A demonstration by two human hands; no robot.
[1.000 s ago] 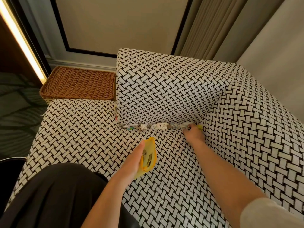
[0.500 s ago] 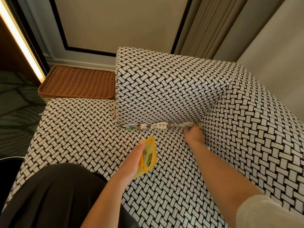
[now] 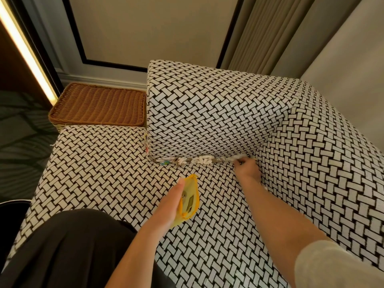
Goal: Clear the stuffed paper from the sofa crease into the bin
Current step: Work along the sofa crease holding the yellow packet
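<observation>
The person's at the picking-out stage, with nothing in the bin yet by the look of it. The right hand [image 3: 247, 168] is pushed up to the right end of the sofa crease [image 3: 220, 161], fingers curled in against the stuffed paper [image 3: 202, 160]. Whether they've actually pinched a piece can't be told, since the fingertips are hidden and a bit blurred.

The left hand [image 3: 173, 201] hovers over the seat cushion [image 3: 99, 163], closed around a flat yellow pouch [image 3: 189, 199] with something metallic showing inside.

Next move, as a guess: get a firm pinch on a wad and pull it out along the seat, not straight up — the stuff looks jammed tight under the back cushion [image 3: 203, 113] and could tear. Then it goes to the bin, probably the dark round rim [image 3: 12, 204] at the lower left.

The paper itself is a scrappy line of crumpled white bits with a few coloured scraps, wedged along the crease from the cushion's left corner to the right hand. More scraps poke out up the cushion's left side — those'll need doing too.
</observation>
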